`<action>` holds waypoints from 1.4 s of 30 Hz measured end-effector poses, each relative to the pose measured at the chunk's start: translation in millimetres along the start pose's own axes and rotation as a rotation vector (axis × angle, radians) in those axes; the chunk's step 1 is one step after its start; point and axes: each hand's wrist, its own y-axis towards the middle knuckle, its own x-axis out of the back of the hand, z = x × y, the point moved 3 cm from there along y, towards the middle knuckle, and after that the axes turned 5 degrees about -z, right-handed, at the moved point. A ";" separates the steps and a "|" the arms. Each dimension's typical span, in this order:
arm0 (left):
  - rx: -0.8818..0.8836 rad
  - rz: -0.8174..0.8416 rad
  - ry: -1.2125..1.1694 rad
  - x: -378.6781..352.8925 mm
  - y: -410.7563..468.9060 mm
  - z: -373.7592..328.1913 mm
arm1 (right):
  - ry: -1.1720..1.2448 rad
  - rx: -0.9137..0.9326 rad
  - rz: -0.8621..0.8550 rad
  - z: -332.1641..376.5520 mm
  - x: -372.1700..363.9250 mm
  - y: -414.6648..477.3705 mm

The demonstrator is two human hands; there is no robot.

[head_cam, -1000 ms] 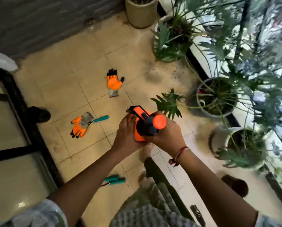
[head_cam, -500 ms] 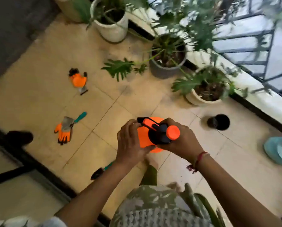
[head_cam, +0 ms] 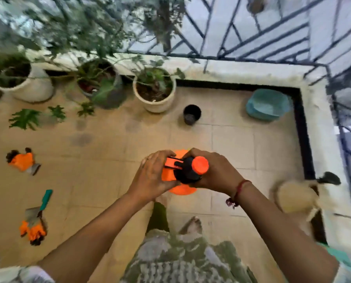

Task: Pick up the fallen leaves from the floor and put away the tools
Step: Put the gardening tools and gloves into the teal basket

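1. Head view, hands: I am seeing both hands wrapped around the sprayer (head_cam: 181,189). It is being held upright above the floor (head_cam: 109,160), in front of the body. The left hand (head_cam: 152,176) is curling round its orange body by the trigger. The right hand (head_cam: 215,172) is gripping the black pump head under the orange cap.

2. Head view, leaves: the fallen leaves (head_cam: 24,119) are lying on the floor well to the left of the sprayer and farther from me, near the row of plant pots (head_cam: 154,103). Smaller pieces are sitting just to their right.

3. Head view, tools: everything loose is lying left of the sprayer.
   - One orange glove (head_cam: 22,162) is lying level with the sprayer.
   - The trowel (head_cam: 44,201) is lying nearer to me, its teal handle pointing away and slightly right.
   - The second glove (head_cam: 33,231) is touching or overlapping the trowel's blade end.

4. Judgement: the left hand is sitting nearer to all of this. Neither hand is free, though, so I am expecting the sprayer to be stowed first. The teal basin (head_cam: 267,104), ahead and right of the sprayer, may be the place for it, but I cannot tell.
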 end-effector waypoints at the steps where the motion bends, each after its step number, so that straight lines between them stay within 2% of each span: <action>1: -0.022 0.032 -0.024 -16.8 3.0 -14.2 | 0.003 -0.023 -0.013 -16.3 9.0 -15.7; 6: -0.111 0.187 -0.105 -86.6 10.3 -63.5 | 0.027 -0.184 -0.066 -83.7 30.4 -76.5; 10: -0.118 0.317 -0.097 -127.5 23.1 -80.7 | 0.055 -0.263 -0.098 -122.4 37.5 -103.0; 12: -0.103 0.371 -0.087 -144.5 34.4 -86.4 | 0.075 -0.293 -0.103 -139.4 43.4 -106.8; 16: 0.045 0.479 -0.041 -171.4 65.8 -90.5 | 0.092 -0.304 -0.080 -174.3 53.6 -95.6; 19: 0.011 0.548 0.055 -193.0 94.6 -92.1 | 0.034 -0.291 -0.026 -200.2 63.1 -74.7; 25: -0.008 0.576 0.094 -241.2 134.9 -84.6 | -0.019 -0.293 -0.032 -256.1 73.6 -44.2; 29: -0.037 0.601 0.098 -279.5 148.1 -89.4 | -0.030 -0.367 -0.058 -298.2 72.0 -46.6; 34: -0.149 0.594 0.077 -320.4 159.3 -107.6 | -0.022 -0.400 -0.108 -340.7 77.5 -63.1; 38: -0.146 0.603 0.028 -358.1 166.9 -123.5 | 0.031 -0.429 -0.167 -376.2 83.3 -84.5; 42: -0.054 0.644 -0.002 -402.0 177.4 -137.7 | 0.060 -0.461 -0.199 -416.7 97.1 -102.7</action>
